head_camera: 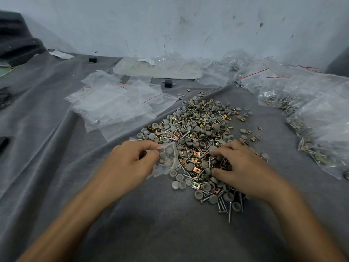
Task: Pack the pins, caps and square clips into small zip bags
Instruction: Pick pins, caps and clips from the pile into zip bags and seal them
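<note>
A heap (200, 135) of grey round caps, metal pins and brass-coloured square clips lies on the grey cloth in front of me. My left hand (130, 161) pinches the mouth of a small clear zip bag (167, 159) with a few grey caps inside, at the heap's left edge. My right hand (239, 167) rests on the near right part of the heap, fingers curled down into the parts; whether it holds a piece is hidden under the fingers.
A stack of empty zip bags (117, 104) lies to the far left of the heap. Filled bags (321, 120) are piled along the right. A white tray (158, 68) and two small black blocks (168, 83) sit near the wall. Dark objects lie at far left.
</note>
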